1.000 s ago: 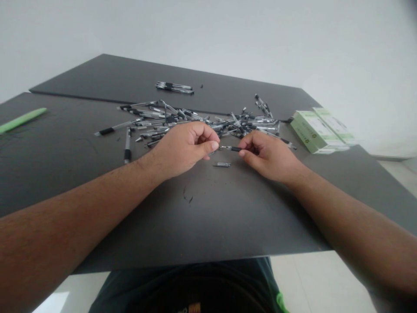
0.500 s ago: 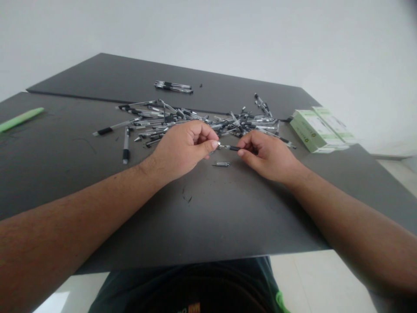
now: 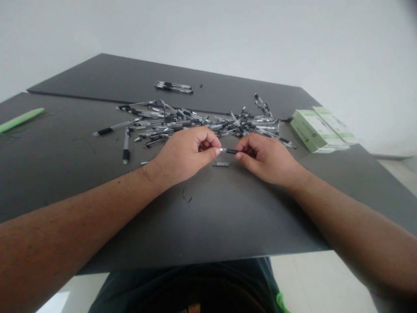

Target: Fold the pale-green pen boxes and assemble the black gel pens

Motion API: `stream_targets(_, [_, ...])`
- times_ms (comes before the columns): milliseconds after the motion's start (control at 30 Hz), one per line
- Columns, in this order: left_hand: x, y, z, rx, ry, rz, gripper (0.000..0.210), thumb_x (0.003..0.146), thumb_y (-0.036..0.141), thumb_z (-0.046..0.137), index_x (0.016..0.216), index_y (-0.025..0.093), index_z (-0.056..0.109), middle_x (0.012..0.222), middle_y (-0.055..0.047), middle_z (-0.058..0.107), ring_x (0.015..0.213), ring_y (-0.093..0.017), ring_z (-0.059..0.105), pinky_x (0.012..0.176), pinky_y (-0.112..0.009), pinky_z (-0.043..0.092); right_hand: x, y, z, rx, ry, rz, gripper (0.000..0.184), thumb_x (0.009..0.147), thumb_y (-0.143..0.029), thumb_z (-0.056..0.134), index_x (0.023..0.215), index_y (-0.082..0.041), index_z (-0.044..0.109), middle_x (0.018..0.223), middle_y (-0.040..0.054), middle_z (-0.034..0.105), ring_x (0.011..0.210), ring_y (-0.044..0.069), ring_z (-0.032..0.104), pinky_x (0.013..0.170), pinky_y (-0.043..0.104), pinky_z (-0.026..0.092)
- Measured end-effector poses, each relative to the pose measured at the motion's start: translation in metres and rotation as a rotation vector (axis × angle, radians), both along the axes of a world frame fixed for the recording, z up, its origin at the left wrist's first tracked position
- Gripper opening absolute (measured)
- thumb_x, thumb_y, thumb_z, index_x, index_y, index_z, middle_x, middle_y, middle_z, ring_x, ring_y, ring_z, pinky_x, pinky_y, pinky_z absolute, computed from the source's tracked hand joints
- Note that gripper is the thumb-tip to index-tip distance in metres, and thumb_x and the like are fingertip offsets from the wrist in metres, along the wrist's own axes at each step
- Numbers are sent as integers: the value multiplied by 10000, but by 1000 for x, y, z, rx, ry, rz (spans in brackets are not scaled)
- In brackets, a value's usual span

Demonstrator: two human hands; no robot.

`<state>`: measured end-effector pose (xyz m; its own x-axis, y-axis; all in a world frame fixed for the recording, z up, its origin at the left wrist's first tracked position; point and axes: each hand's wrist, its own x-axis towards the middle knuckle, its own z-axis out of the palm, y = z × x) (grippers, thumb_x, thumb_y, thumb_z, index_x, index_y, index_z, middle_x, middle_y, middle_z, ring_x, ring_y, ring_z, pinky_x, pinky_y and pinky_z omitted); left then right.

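Between my two hands a pen (image 3: 230,151) with a black grip and a clear-silver tip lies level above the table. My left hand (image 3: 192,152) pinches the tip end between thumb and forefinger. My right hand (image 3: 265,158) closes around the black grip from the other side, hiding the rest of the barrel. Just below the pen, a few short pen parts (image 3: 222,164) rest on the table. Behind my hands spreads a heap of clear pens with black grips (image 3: 156,126), partly covered by my left hand.
Two green-and-white boxes (image 3: 312,130) stand at the right. A small bundle of pens (image 3: 173,87) lies on the far dark table (image 3: 130,71). At the left edge is a light green stick-like object (image 3: 22,119). A single pen (image 3: 126,145) lies left of the heap.
Both hands have come slightly closer together and a little lower. The pen's tip end now meets my left fingertips with less of a gap between the hands.
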<state>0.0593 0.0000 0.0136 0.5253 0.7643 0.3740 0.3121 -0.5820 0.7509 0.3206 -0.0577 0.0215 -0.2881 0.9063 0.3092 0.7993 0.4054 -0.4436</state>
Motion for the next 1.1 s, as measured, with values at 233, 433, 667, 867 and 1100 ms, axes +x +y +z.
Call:
stream_targets(233, [0, -2, 2, 16, 36, -11, 55, 935, 207, 748, 951, 226, 797, 833, 12, 792, 723, -158, 695, 732, -286, 564, -3, -4, 2, 4, -38, 22, 86, 983, -310, 713, 1011, -242, 757, 872, 22, 777, 738, 200, 659, 732, 326, 470])
stream_targets(433, [-1, -3, 3, 25, 64, -8, 56, 938, 216, 750, 940, 235, 802, 823, 9, 793, 736, -171, 709, 760, -296, 578, -3, -4, 4, -19, -101, 54, 133, 1027, -295, 676, 1048, -242, 797, 914, 48, 811, 809, 228, 699, 767, 331, 482])
stream_targets(667, [-1, -4, 5, 64, 99, -14, 66, 930, 200, 734, 925, 235, 789, 842, 7, 795, 767, -181, 717, 773, -307, 565, -3, -4, 4, -52, -54, 69, 151, 1026, -327, 677, 1058, -236, 793, 905, 45, 821, 803, 222, 727, 754, 321, 490])
stream_targets(867, [-2, -1, 3, 114, 100, -53, 64, 930, 196, 726, 913, 230, 777, 893, 3, 815, 817, -184, 737, 792, -319, 548, -3, -5, 3, -50, -23, 24, 89, 940, -322, 772, 975, -243, 753, 858, 14, 783, 724, 190, 671, 707, 308, 465])
stream_targets(1100, [-3, -2, 2, 121, 104, -75, 70, 936, 207, 714, 920, 237, 775, 906, 0, 819, 832, -188, 750, 801, -324, 556, -1, -4, 3, -23, -76, 106, 175, 1046, -338, 651, 1031, -239, 794, 915, 55, 822, 839, 227, 729, 765, 334, 477])
